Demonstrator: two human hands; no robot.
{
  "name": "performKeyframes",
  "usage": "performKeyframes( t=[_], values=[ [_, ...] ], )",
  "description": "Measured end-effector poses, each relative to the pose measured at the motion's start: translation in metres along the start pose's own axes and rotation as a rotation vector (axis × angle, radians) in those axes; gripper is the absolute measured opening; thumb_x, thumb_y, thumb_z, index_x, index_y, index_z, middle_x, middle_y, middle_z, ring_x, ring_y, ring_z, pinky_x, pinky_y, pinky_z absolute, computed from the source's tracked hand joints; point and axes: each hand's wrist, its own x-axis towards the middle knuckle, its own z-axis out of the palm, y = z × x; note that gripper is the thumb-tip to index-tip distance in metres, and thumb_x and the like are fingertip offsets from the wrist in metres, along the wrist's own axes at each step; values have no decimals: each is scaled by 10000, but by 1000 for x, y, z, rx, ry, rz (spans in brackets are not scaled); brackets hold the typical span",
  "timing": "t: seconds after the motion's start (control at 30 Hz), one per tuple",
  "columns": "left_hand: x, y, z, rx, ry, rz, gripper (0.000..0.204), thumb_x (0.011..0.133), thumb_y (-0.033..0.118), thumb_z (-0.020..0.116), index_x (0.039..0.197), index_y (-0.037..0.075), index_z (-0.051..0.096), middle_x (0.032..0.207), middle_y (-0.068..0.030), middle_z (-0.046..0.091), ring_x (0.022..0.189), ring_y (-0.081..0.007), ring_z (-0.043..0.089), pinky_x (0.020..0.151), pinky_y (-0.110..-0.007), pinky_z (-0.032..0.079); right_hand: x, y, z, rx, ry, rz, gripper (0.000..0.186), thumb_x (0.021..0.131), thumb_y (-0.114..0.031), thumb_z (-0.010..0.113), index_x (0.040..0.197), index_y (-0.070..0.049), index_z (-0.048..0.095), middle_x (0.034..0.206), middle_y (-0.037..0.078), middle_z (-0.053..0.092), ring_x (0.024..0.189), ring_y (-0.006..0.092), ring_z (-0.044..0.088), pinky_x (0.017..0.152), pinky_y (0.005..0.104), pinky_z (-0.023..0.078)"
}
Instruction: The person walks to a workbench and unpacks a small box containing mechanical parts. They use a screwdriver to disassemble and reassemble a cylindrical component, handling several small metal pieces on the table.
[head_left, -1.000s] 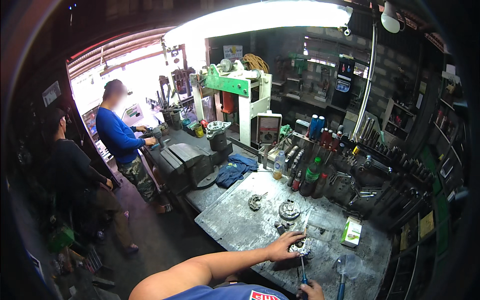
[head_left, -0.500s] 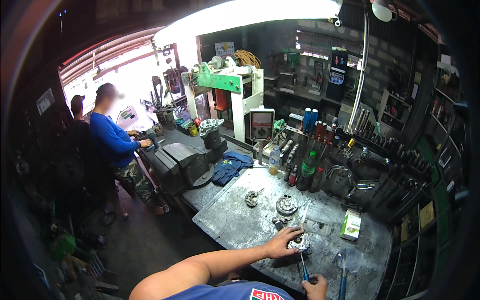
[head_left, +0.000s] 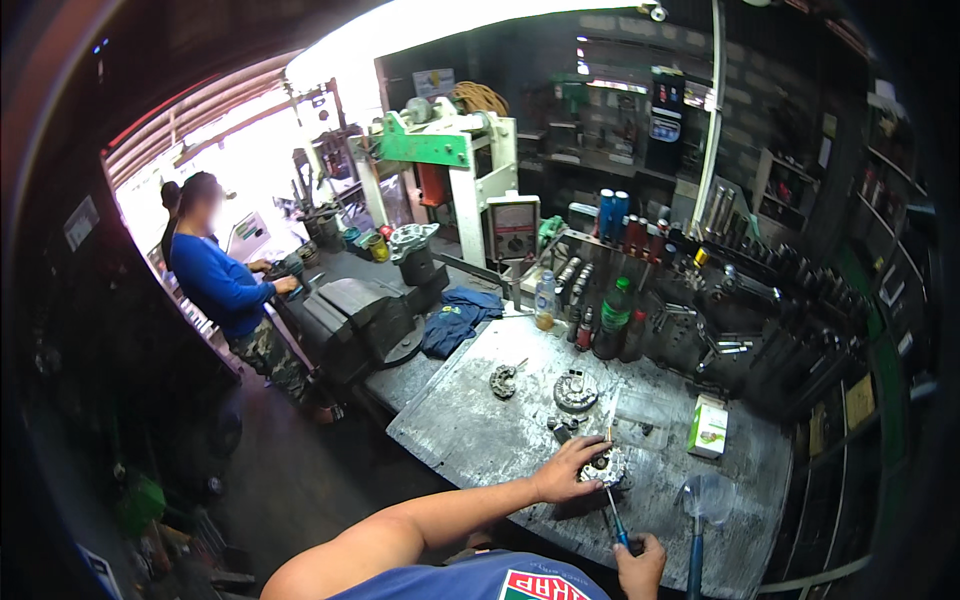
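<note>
My left hand [head_left: 566,472] is closed on a round cast-metal part [head_left: 605,468] on the metal workbench [head_left: 470,440], fingers over its upper side. My right hand [head_left: 640,562] grips the handle of a blue screwdriver [head_left: 618,524], whose shaft reaches the part's lower edge. Beyond them lie another round metal part [head_left: 575,396], a smaller curved part [head_left: 504,382] and some small dark pieces. To the right sit a white-and-green box [head_left: 708,428] and a blue-handled tool [head_left: 697,555] with a clear round head or cover on it.
Bottles [head_left: 612,320] and a tool rack [head_left: 740,300] line the back. Left of the bench are a blue cloth [head_left: 455,320], a large vise [head_left: 350,320] and a green-and-white press [head_left: 420,145]. A co-worker in blue [head_left: 215,280] stands left, another person [head_left: 168,220] partly hidden behind.
The dark-clothed person has moved back behind the co-worker in blue. My view has shifted slightly. My right hand and screwdriver are a little further right; my left hand stays on the part.
</note>
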Motion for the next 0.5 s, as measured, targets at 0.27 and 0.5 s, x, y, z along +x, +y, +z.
performKeyframes(
  t=[0.27, 0.5],
  values=[
    [3, -8, -1, -16, -13, -10, 921, 848, 338, 894, 1657, 110, 518, 1667, -253, 470, 1535, -478, 445, 1311, -538, 363, 14, 9, 3, 1259, -477, 952, 269, 1137, -368, 642, 1129, -103, 686, 802, 92, 705, 537, 156, 623, 469, 297, 494],
    [4, 1, 2, -85, 4, -54, 855, 861, 242, 829, 1641, 67, 527, 1650, -230, 496, 1532, -432, 465, 1302, -514, 373, -7, -17, 0, -133, 277, -107, 236, 972, -236, 817, 1077, -27, 790, 905, 189, 771, 829, 428, 743, 761, 517, 585]
  ],
)
